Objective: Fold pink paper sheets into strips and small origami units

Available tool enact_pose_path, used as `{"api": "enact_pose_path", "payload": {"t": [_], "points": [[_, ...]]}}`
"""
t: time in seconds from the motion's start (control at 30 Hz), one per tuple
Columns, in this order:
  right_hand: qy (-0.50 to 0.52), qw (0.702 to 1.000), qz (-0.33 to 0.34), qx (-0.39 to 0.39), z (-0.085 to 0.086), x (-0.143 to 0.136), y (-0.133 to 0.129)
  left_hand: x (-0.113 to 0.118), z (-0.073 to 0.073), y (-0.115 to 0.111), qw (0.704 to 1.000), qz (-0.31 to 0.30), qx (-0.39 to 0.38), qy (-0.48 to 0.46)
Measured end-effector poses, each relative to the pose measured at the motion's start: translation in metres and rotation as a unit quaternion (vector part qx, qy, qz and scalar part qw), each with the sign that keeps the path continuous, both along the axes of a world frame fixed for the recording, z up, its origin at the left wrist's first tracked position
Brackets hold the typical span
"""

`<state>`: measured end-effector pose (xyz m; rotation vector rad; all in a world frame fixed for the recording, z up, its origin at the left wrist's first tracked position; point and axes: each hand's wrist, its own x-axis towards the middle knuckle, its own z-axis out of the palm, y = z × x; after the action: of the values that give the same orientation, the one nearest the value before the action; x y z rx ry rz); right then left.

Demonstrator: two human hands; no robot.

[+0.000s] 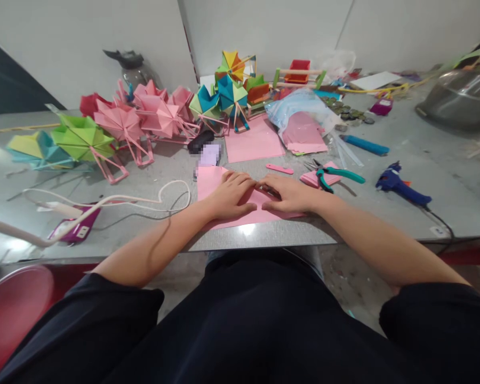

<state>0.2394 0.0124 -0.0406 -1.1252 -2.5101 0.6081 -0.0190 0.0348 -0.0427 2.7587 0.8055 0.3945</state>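
Left hand (234,197) and right hand (286,194), loosely open, press pink paper (210,184) onto a grey table (144,184), apparently metal, near a pale wall (272,32).

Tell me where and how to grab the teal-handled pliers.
I'd grip the pliers by the handle stretching right, coming from the right. It reaches out past the pink paper stack over bare tabletop, while the jaws point left, away from that approach. The handles are splayed, so one seems easier than both.
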Motion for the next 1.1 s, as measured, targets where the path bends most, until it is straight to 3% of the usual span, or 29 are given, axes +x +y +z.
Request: {"api": "enact_pose_path", "payload": {"t": [0.97,1.1], "points": [[-0.007,1.000,0.018,-0.001,-0.0006,0.0012,0.0024,-0.0017,-0.0048,0.0024,0.999,-0.023,0.004,-0.023],[-0.004,1.000,0.016,0.002,0.0016,0.0006,0.0009,-0.0023,-0.0012,-0.0011,1.000,-0.003,0.026,-0.016]]}}
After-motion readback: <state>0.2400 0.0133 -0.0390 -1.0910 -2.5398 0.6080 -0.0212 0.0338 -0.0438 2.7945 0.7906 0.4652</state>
